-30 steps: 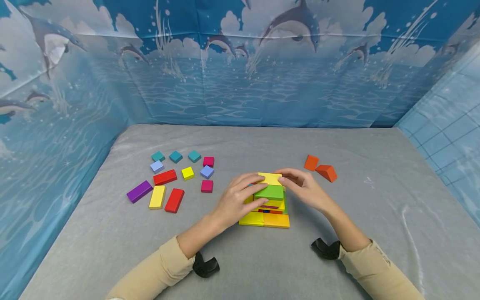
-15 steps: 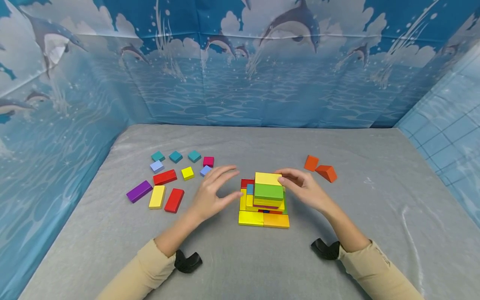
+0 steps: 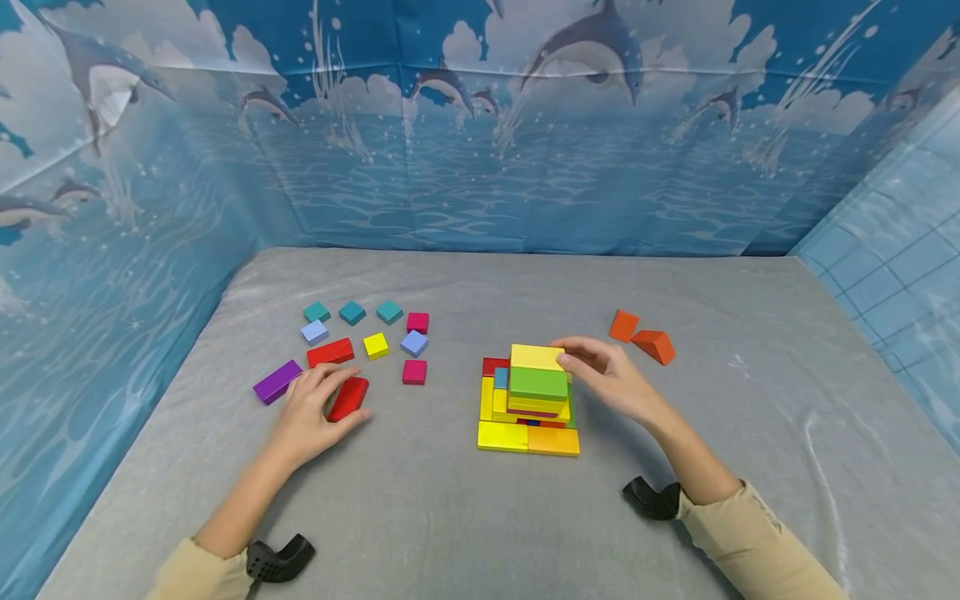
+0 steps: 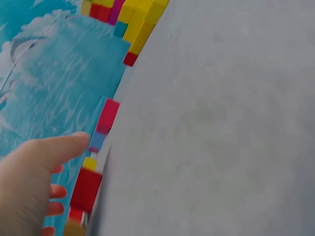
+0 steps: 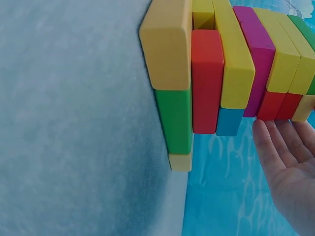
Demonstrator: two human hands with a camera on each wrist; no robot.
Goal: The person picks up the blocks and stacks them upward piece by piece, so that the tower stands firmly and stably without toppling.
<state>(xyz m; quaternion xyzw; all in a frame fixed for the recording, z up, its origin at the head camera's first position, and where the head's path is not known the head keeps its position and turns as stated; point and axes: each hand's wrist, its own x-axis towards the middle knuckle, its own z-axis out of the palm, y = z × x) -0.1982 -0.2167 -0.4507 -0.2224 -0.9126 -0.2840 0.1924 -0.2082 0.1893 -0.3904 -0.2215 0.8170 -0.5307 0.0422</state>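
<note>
My left hand (image 3: pixel 306 421), fingers spread and relaxed, reaches over a red block (image 3: pixel 348 397) on the left, with thumb and fingertips around it. The pale yellow block beside it is hidden by this hand. In the left wrist view the thumb (image 4: pixel 64 147) stands apart from the fingers. My right hand (image 3: pixel 611 379) stays at the right side of a layered stack of coloured blocks (image 3: pixel 502 436), its thumb at the corner of the top yellow block (image 3: pixel 534 357). In the right wrist view its straight fingers (image 5: pixel 268 142) reach up to the stack's upper layers.
Left of the stack lie a purple block (image 3: pixel 276 382), another red block (image 3: pixel 330 352), a small yellow block (image 3: pixel 376 346), and several teal, light blue and magenta pieces. Two orange blocks (image 3: pixel 654 347) lie behind the right hand. A dolphin-print curtain (image 3: pixel 480 167) hangs behind the grey cloth.
My left hand has left the stack and moved left, down to the loose red block. The right hand has stayed at the stack, which looks unchanged.
</note>
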